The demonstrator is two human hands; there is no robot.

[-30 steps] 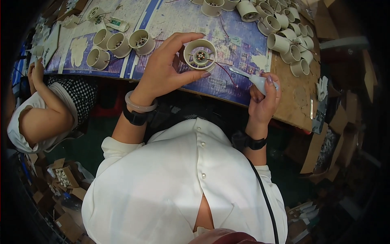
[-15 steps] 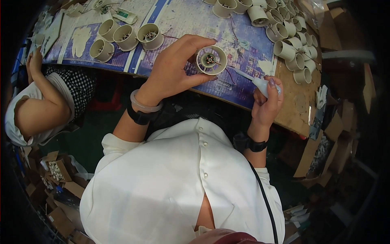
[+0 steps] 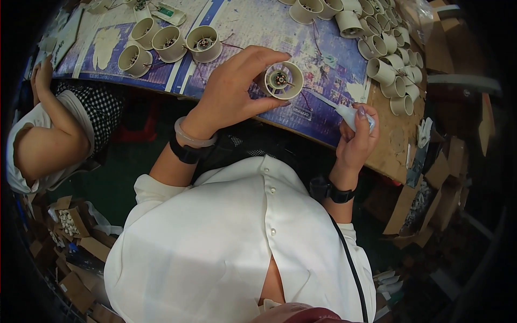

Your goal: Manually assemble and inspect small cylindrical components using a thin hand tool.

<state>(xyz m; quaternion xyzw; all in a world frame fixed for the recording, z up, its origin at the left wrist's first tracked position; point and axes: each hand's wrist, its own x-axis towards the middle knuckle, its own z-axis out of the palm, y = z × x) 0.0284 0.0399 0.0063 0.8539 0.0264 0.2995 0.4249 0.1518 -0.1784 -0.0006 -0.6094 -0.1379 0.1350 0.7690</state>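
A white cylindrical housing (image 3: 292, 71) is pinched by its outer wall between the thumb and fingers of my left hand (image 3: 229, 91). Its open end faces up, and a small motor (image 3: 280, 79) with a copper-coloured winding shows inside. A thin dark wire trails from its right side. My right hand (image 3: 356, 141) wraps around a small whitish squeeze bottle (image 3: 349, 115). The bottle's long thin nozzle (image 3: 324, 100) points left toward the housing, its tip apart from the rim.
Several similar housings with motors (image 3: 204, 45) stand at the table's left. A crowd of housings (image 3: 383, 70) fills the right side. At far left sits another person (image 3: 51, 129), near a red stool (image 3: 134, 128). Cardboard boxes (image 3: 81, 290) lie on the floor both sides.
The housing in my left hand has shifted slightly right and tilted a little. My right hand has drawn the bottle slightly right and down, away from the housing.
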